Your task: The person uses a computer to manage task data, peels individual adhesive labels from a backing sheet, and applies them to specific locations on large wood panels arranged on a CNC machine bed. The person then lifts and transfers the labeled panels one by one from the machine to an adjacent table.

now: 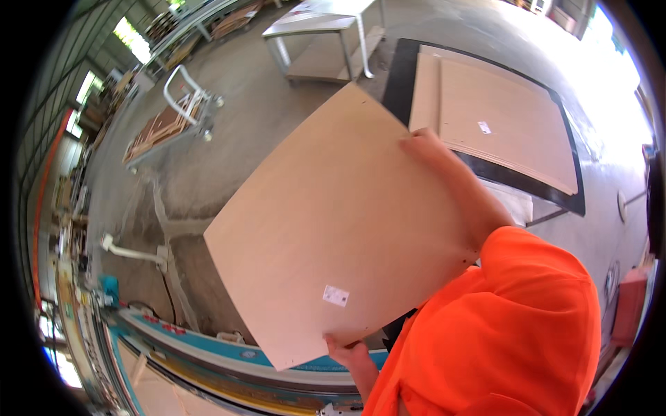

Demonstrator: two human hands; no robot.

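A large, thin brown board (pixel 333 208) is held up between my two hands, tilted in front of my orange-sleeved body. My right hand (pixel 423 144) reaches across and grips its far right edge, fingers curled round it. At the near edge, my left hand (pixel 349 353) pinches the board, thumb on top and fingers hidden beneath. A small white label (pixel 336 296) is stuck on the face near that hand. Small dark holes show along the board's edges. To the right, similar brown boards (pixel 499 118) lie stacked on a black-topped table (pixel 400 87).
Along the lower left runs a long machine with a teal rail (pixel 243 353); a white arm-like fixture (pixel 135 254) stands beyond it. A flatbed trolley (pixel 163 132) carries flat pieces. A pale-topped table (pixel 312 26) stands on the concrete floor at the back.
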